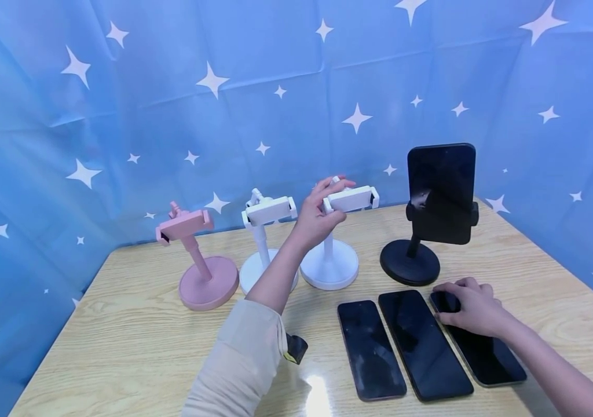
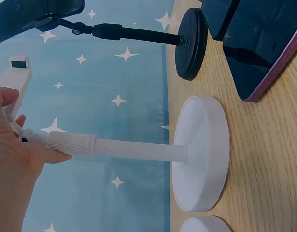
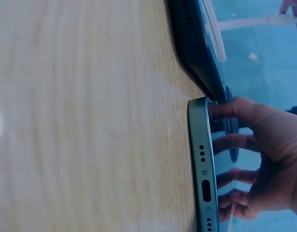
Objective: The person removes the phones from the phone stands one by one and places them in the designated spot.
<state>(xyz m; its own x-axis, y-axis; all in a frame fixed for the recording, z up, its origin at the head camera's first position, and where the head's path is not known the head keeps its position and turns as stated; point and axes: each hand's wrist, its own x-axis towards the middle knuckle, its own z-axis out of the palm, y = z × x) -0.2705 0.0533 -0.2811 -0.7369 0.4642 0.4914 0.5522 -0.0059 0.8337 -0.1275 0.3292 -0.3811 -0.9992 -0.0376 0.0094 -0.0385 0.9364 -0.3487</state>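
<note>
My left hand (image 1: 314,220) grips the head of a white phone stand (image 1: 330,266), its thumb below the clamp and its fingers behind. In the left wrist view the thumb lies along the ribbed collar of that stand (image 2: 138,150). The clamp holds no phone. My right hand (image 1: 476,310) has its curled fingers across the far end of the rightmost smartphone (image 1: 494,362), thumb at its left edge. That phone lies on the table, screen up. In the right wrist view the port end of the smartphone (image 3: 204,159) faces the camera, with the right hand (image 3: 264,159) beyond.
Two more smartphones (image 1: 372,350) (image 1: 424,344) lie left of it. A black stand (image 1: 410,263) holds an upright tablet-like phone (image 1: 442,194). Farther left stand another white stand (image 1: 270,211) and a pink one (image 1: 208,284). A blue starry curtain (image 1: 275,133) hangs behind the wooden table (image 1: 119,347).
</note>
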